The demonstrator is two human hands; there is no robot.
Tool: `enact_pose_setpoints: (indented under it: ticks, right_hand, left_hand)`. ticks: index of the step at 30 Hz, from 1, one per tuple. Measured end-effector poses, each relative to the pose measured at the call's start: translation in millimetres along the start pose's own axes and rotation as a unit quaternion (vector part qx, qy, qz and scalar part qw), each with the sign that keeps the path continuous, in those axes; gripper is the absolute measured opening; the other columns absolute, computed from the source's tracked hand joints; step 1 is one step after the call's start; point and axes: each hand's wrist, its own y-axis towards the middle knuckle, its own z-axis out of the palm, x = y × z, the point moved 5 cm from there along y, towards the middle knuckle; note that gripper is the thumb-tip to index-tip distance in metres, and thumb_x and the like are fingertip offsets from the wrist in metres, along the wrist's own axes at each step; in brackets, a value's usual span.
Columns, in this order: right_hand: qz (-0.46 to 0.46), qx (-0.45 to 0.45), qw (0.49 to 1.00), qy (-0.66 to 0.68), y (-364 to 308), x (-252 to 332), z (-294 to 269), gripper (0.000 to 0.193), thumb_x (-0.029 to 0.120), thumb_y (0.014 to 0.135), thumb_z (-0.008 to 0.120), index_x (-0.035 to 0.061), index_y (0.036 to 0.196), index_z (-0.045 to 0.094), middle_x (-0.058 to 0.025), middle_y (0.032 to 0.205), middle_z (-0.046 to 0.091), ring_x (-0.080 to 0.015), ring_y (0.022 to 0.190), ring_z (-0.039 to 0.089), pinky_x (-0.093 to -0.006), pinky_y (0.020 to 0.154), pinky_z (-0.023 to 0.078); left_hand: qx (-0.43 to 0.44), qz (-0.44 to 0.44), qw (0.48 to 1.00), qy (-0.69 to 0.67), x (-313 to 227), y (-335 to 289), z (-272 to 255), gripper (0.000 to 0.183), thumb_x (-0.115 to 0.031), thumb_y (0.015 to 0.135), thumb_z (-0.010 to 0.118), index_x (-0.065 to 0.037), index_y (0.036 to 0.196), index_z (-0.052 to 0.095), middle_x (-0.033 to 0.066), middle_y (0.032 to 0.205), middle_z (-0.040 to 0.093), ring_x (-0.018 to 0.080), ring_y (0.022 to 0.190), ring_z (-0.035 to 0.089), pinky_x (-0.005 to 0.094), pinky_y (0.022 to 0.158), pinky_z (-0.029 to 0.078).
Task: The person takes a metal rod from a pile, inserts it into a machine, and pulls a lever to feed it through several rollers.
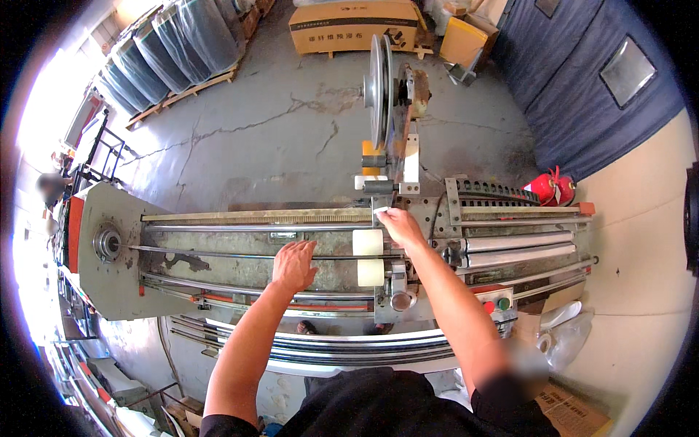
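A long lathe-like machine with a worn green bed [335, 244] runs across in front of me. A thin dark rod [211, 253] extends from the round chuck [108, 245] at the left toward the carriage. My left hand [294, 266] is over this rod, palm down, fingers stretched out and holding nothing visible. Just right of it, two cream-coloured rollers [368, 244] flank the rod on the carriage. Beyond them, my right hand [399, 226] pinches at a small pale piece by the carriage's far edge; what it is cannot be made out.
A large reel [377, 91] stands on a bracket beyond the carriage. Two silver cylinders [520, 250] lie to the right, with a green push button [503, 304] nearer me. Several dark rods [320, 353] lie along the front. Red fire extinguishers [551, 188] stand at the far right.
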Motion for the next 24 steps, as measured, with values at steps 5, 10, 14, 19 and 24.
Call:
enact_pose_setpoints:
  ticks: [5,10,14,19,24]
  right_hand:
    - [0.086,0.084,0.988,-0.098,36.2,-24.1,28.4,0.059,0.059,0.096,0.075,0.0016,0.086,0.079,-0.0151,0.089,0.08,-0.0292,0.083,0.076,-0.0454,0.074,0.056]
    - [0.034,0.057,0.996,-0.067,34.3,-30.2,38.4,0.053,0.052,0.094,0.08,0.0017,0.079,0.077,-0.0133,0.071,0.071,-0.0254,0.068,0.066,-0.0458,0.069,0.051]
    - [0.047,0.06,0.992,-0.102,25.3,-14.3,32.4,0.044,0.044,0.097,0.081,0.0005,0.094,0.082,-0.0057,0.082,0.076,-0.0157,0.076,0.066,-0.0371,0.071,0.051]
    - [0.01,0.013,0.995,-0.099,33.3,-32.3,33.5,0.054,0.053,0.093,0.08,0.001,0.079,0.076,-0.015,0.073,0.072,-0.0289,0.069,0.068,-0.0469,0.07,0.051]
    - [0.021,0.02,0.991,-0.131,35.7,-26.4,35.9,0.048,0.051,0.094,0.079,0.0028,0.086,0.08,-0.0133,0.08,0.077,-0.027,0.074,0.071,-0.0436,0.072,0.054]
  left_hand:
    - [0.013,0.004,1.0,-0.021,-2.9,0.9,4.2,0.073,-0.022,0.083,0.087,-0.006,0.149,0.058,0.018,0.147,0.067,0.0333,0.14,0.061,0.0457,0.124,0.043]
    - [0.027,0.02,0.999,-0.025,-20.1,8.2,13.1,0.077,-0.02,0.085,0.086,-0.006,0.153,0.054,0.0171,0.15,0.065,0.0337,0.143,0.059,0.0454,0.125,0.042]
    - [0.021,0.04,0.999,-0.028,-35.1,12.3,19.1,0.075,-0.02,0.086,0.083,-0.002,0.153,0.053,0.0161,0.155,0.062,0.0301,0.147,0.056,0.0447,0.126,0.04]
    - [0.017,0.06,0.997,-0.036,-48.6,18.5,26.5,0.078,-0.022,0.087,0.085,-0.005,0.154,0.051,0.0171,0.153,0.063,0.0314,0.146,0.056,0.0457,0.127,0.039]
    - [0.028,0.062,0.997,-0.031,-52.3,18.0,26.7,0.08,-0.02,0.086,0.084,-0.002,0.155,0.049,0.0175,0.155,0.061,0.0321,0.149,0.054,0.0459,0.128,0.038]
